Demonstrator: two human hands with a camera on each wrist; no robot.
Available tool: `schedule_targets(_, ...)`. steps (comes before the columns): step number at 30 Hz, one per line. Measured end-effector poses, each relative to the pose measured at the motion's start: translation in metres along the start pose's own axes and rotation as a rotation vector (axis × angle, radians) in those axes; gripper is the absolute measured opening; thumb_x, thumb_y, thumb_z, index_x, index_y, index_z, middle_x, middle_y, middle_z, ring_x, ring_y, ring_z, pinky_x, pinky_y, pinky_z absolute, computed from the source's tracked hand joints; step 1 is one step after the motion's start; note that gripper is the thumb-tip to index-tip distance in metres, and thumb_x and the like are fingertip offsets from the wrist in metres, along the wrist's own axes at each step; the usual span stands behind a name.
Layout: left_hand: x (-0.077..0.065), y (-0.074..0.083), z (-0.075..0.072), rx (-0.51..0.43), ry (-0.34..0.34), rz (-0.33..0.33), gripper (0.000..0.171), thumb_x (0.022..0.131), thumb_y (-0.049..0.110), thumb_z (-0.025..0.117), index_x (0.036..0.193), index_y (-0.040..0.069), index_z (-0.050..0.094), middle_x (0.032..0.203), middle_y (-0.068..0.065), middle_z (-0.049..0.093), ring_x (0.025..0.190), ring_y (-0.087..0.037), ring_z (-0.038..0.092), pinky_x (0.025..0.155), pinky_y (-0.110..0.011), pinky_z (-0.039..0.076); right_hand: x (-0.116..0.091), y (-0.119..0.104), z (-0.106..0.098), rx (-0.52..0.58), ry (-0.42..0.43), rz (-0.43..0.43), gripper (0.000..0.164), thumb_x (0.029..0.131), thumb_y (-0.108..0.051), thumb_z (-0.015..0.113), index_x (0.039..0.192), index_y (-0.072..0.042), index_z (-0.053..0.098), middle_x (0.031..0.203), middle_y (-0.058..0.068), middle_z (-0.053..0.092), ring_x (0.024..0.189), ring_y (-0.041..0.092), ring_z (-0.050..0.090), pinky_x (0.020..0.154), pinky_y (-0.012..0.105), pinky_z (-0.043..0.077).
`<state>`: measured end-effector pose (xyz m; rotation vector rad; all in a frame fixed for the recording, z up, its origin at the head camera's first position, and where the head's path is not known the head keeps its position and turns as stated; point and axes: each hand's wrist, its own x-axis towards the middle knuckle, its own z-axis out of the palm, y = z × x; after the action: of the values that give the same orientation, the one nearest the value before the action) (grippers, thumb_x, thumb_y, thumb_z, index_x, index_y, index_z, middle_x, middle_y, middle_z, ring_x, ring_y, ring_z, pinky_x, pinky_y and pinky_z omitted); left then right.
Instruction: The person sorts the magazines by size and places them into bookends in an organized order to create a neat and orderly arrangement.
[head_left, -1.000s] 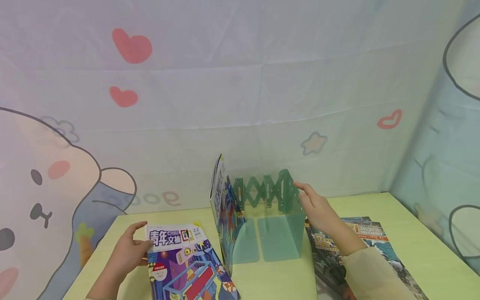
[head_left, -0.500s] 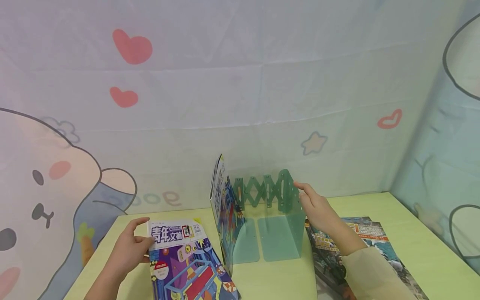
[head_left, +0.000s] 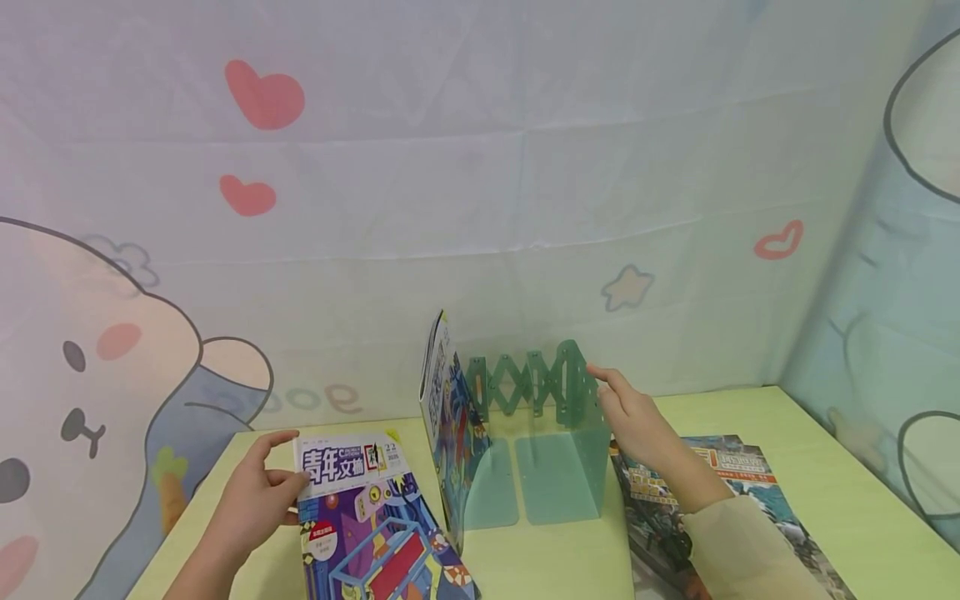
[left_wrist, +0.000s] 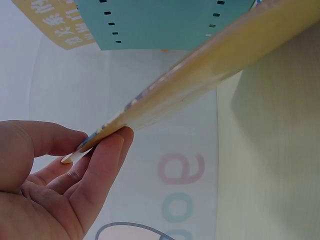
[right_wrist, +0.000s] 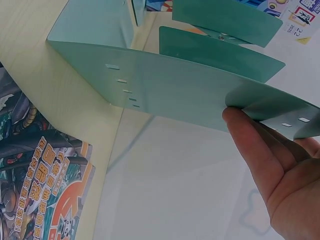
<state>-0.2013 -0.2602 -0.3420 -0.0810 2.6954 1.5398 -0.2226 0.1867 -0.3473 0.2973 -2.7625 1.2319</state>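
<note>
My left hand [head_left: 258,500] pinches the upper left edge of a purple-and-white magazine [head_left: 375,517]. In the left wrist view, thumb and fingers meet on either side of its thin edge [left_wrist: 115,127], and the magazine is raised off the table. A green expandable bookend [head_left: 558,479] stands near the back of the table. Against its left side a similar magazine [head_left: 450,417] stands upright. My right hand [head_left: 641,425] touches the outer face of the bookend's right panel with extended fingers [right_wrist: 245,135]; some of its fingers are partly hidden.
Dark-covered magazines [head_left: 720,500] lie overlapping on the pale yellow table [head_left: 862,475], partly under my right forearm. Behind the table hangs a printed cloth backdrop [head_left: 420,208], and another cloth side [head_left: 885,333] borders the right.
My left hand has moved slightly up and right with the magazine, whose top edge now sits a little higher. The right hand and bookend have not visibly moved.
</note>
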Motion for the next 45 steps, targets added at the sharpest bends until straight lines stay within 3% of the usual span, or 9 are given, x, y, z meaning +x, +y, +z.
schedule_targets(11, -0.013, 0.016, 0.0, 0.0, 0.002, 0.008, 0.06, 0.093, 0.004, 0.05, 0.146, 0.011, 0.023, 0.094, -0.018, 0.07, 0.075, -0.02, 0.067, 0.061, -0.035, 0.058, -0.001, 0.0, 0.0, 0.011, -0.005, 0.002, 0.051, 0.104, -0.035, 0.02, 0.15, -0.013, 0.023, 0.047, -0.003, 0.031, 0.038, 0.011, 0.021, 0.051, 0.034, 0.038)
schedule_targets(45, -0.037, 0.043, 0.001, 0.094, 0.054, 0.059, 0.059, 0.092, 0.009, 0.053, 0.144, 0.015, 0.027, 0.096, -0.015, 0.071, 0.074, -0.016, 0.064, 0.06, -0.031, 0.057, -0.001, 0.0, 0.001, 0.012, 0.003, 0.007, 0.051, 0.104, -0.037, 0.019, 0.15, -0.014, 0.023, 0.047, -0.003, 0.029, 0.038, 0.012, 0.022, 0.05, 0.035, 0.039)
